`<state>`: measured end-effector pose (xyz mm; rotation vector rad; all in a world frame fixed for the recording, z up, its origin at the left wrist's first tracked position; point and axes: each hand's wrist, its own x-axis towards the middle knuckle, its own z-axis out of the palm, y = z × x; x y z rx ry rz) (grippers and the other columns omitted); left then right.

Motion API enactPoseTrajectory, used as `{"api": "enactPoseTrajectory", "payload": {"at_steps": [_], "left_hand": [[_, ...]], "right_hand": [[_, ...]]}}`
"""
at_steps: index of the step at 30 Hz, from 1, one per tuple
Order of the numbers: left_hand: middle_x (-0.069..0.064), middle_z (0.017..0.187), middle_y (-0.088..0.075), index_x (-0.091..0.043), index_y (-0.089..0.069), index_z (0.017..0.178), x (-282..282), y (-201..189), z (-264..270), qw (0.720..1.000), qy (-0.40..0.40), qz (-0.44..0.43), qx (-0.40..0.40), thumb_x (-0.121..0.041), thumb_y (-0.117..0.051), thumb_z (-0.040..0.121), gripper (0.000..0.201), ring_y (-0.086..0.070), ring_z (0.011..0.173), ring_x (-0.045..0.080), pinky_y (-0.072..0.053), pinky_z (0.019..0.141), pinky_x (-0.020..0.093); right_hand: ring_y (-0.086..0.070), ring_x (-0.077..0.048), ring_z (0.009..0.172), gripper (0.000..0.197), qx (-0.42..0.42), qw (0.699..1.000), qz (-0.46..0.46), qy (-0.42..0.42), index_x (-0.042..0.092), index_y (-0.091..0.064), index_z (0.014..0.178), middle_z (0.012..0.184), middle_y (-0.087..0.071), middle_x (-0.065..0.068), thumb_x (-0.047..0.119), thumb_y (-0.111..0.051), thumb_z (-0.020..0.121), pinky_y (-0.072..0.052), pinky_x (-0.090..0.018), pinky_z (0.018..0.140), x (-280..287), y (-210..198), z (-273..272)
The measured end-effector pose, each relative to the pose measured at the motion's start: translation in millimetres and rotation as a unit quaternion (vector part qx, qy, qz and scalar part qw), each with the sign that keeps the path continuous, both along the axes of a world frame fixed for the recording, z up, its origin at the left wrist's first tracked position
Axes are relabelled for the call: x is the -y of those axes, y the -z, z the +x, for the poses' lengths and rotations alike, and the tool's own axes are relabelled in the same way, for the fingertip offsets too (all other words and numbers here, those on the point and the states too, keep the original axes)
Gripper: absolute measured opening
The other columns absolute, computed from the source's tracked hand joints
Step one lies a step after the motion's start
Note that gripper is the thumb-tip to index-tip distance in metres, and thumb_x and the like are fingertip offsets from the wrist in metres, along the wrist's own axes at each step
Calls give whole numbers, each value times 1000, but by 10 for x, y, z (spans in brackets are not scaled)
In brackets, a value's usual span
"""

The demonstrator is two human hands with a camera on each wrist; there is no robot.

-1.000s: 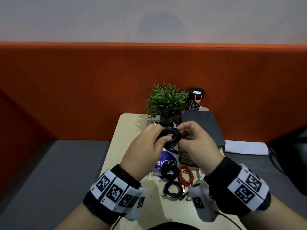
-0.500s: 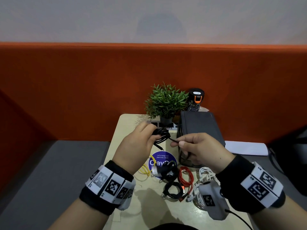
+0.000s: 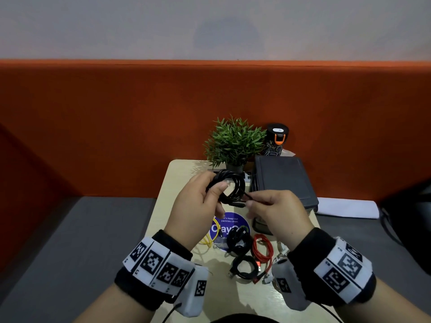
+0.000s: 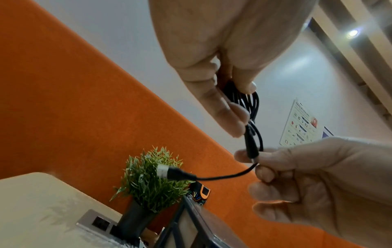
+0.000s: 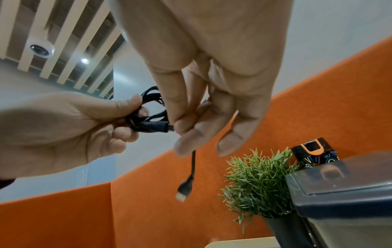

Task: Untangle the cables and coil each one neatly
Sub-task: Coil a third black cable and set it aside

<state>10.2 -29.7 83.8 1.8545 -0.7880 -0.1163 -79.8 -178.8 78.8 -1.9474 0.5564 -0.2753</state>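
Coiling black cable (image 3: 229,187), both hands

Both hands are raised close together: left hand (image 3: 198,206) grips with curled fingers, right hand (image 3: 277,210) pinches thumb to forefinger.

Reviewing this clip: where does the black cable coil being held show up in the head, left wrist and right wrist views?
Head: the black cable coil sits just above centre, held up between the left hand and right hand.
Left wrist: upper centre-right, hanging from the left hand's fingers.
Right wrist: left of centre, gripped by the left hand, its loose plug end dangling below the right hand.
Shared landmark: the potted plant, in all three views.
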Motion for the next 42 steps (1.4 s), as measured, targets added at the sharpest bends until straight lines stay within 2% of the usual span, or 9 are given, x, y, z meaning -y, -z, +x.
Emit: {"api": "enactPoseTrajectory", "payload": {"at_steps": [5,10,15,20,25,29,32,37,42], "left_hand": [[14,55,-63,-21,-58,89,-10,-72,-40,998,44,11,-45,-22,-47,97,14,-64,53,24,-52,64,47],[15,55,-61,-24,-59,89,-1,-55,-55,996,60,15,-71,-22,-47,98,15,-63,52,28,-53,60,50],[-1,68,-61,-27,-59,86,30,-43,-70,996,63,19,-68,-21,-47,98,18,-64,57,24,-55,61,46],[-8,70,-51,-27,-48,80,45,20,-50,991,10,106,85,-31,-44,98,19,-48,67,5,-34,56,15],[-7,71,-56,-22,-55,89,25,29,-44,994,3,80,68,-27,-46,98,14,-50,69,5,-35,55,18],[-3,86,-65,-19,-60,97,51,11,-66,999,22,28,-3,-30,-42,98,22,-59,83,12,-49,74,38],[-9,87,-65,-28,-59,94,54,3,-60,999,13,2,-37,-22,-51,96,11,-61,84,7,-51,79,39],[-1,56,-47,-13,-52,68,-17,9,16,996,-76,18,-43,-38,-70,80,33,-39,49,7,-37,51,22],[12,55,-61,4,-62,68,-6,-35,-85,978,-18,1,-209,-32,-66,86,40,-51,41,21,-43,41,26]], "right_hand": [[-58,12,59,26,39,997,60,-2,21,-76,94,66,-69,16,2,-59,88,-39,-3,54,-24,-69,-22],[-63,-26,79,18,49,982,170,-60,7,-74,94,94,-67,-24,16,-65,81,-44,-29,76,-43,-113,-63],[-71,-22,81,16,67,982,176,-18,12,-74,98,88,-74,-13,6,-64,86,-52,-23,70,-55,-45,-29],[-68,-27,87,10,76,974,212,0,7,-73,89,90,-73,-18,4,-64,85,-53,-31,80,-46,-4,1],[-63,-24,89,25,74,936,338,-61,-3,-67,96,92,-70,-16,11,-69,76,-48,-34,83,-31,-18,-6],[-63,-22,88,35,81,919,367,-120,-7,-64,101,96,-66,-16,13,-66,73,-51,-29,78,-12,-26,-18],[-59,-17,78,12,77,918,352,-165,5,-66,83,82,-63,-4,12,-63,74,-48,-28,74,-8,-35,-30],[-52,-10,72,3,82,934,299,-177,14,-66,74,74,-59,5,13,-64,75,-40,-22,71,-8,-19,-28],[-55,-23,83,3,79,951,243,-174,17,-69,78,78,-64,0,14,-68,79,-43,-31,80,-53,17,2]]}}
